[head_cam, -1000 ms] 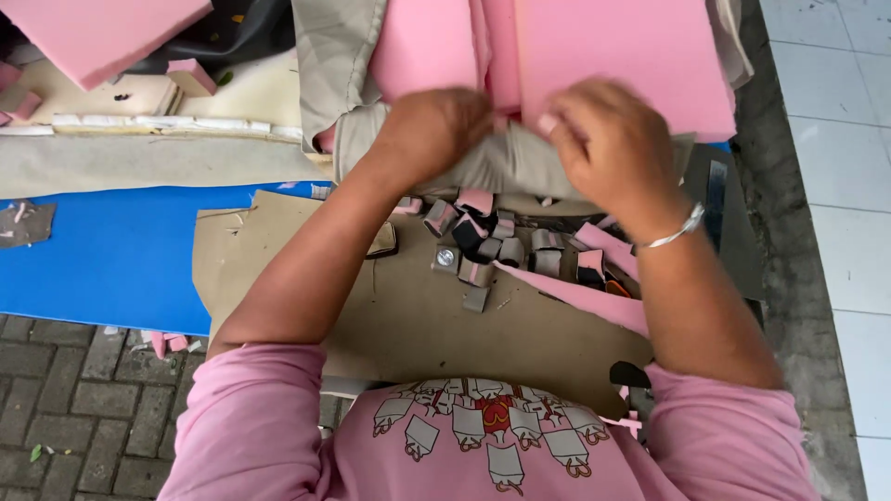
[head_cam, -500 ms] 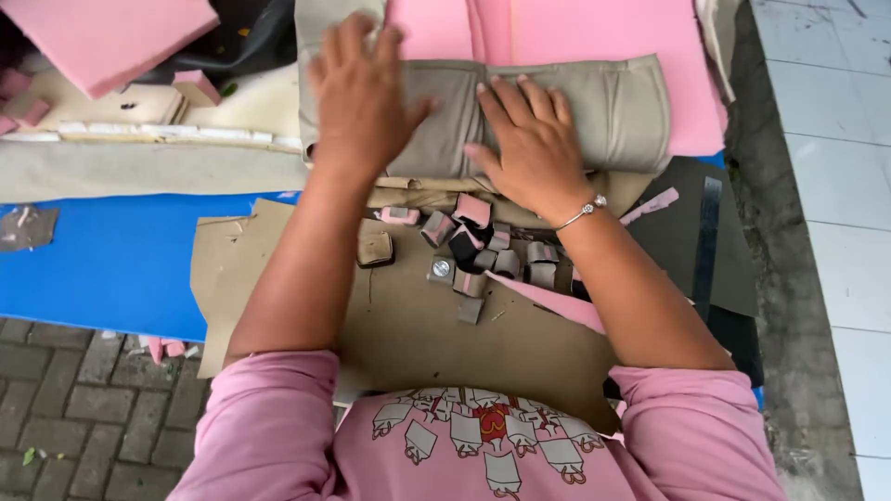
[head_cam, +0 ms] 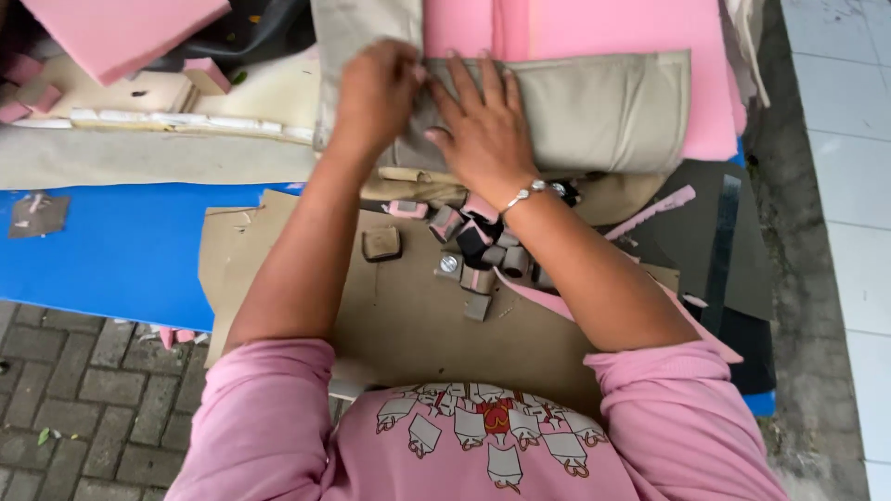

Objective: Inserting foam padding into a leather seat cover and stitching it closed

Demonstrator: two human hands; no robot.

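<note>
A beige fabric cover (head_cam: 603, 107) lies folded over a pink foam slab (head_cam: 613, 28) at the top centre. My left hand (head_cam: 376, 88) grips the cover's left edge with curled fingers. My right hand (head_cam: 483, 125), with a silver bracelet on the wrist, presses flat on the cover just beside the left hand. Below both hands, several small fabric-wrapped foam blocks (head_cam: 478, 250) lie scattered on a brown cardboard sheet (head_cam: 399, 315).
A blue table top (head_cam: 111, 255) shows at the left. Another pink foam slab (head_cam: 121, 28) and wooden strips (head_cam: 176, 121) lie at the top left. Dark sheets (head_cam: 715, 250) lie at the right. Brick paving (head_cam: 65, 408) is below left, white tiles (head_cam: 845, 139) at the right.
Both hands have come together at the cover's left part. My left hand went from flat to curled on the edge; my right hand slid left and up beside it.
</note>
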